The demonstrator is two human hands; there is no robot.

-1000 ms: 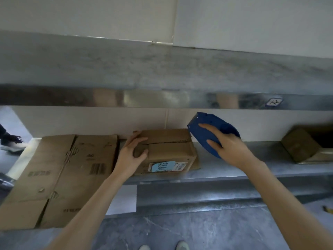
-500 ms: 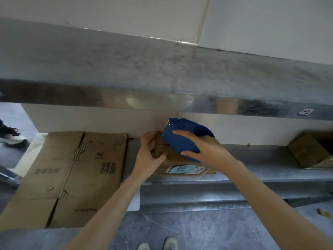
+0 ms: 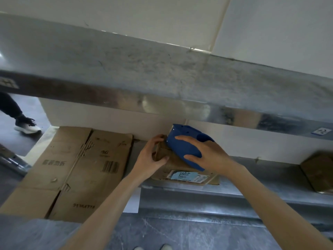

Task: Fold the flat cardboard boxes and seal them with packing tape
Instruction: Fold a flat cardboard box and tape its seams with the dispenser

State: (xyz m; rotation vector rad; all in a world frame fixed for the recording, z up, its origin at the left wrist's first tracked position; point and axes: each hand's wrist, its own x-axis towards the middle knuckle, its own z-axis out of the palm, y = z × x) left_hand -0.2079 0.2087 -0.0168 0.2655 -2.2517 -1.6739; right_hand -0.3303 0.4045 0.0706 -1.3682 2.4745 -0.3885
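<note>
A small folded cardboard box (image 3: 182, 173) with a blue and white label on its front sits on the lower metal shelf (image 3: 261, 179). My left hand (image 3: 151, 156) grips the box's top left corner, thumb on the near side and fingers curled over the far edge. My right hand (image 3: 207, 154) holds a blue tape dispenser (image 3: 183, 143) pressed onto the box's top, its front end close to my left fingers. The tape itself is hidden under the dispenser.
A large flattened cardboard box (image 3: 75, 170) lies left of the small box and overhangs the shelf's front. Another brown box (image 3: 319, 172) sits at the far right of the shelf. An upper metal shelf (image 3: 162, 78) hangs overhead. Someone's shoe (image 3: 27, 126) shows at the far left.
My right hand has carried the blue dispenser leftward from the box's right side onto its top. My left hand moved from the box's left face up to the top corner.
</note>
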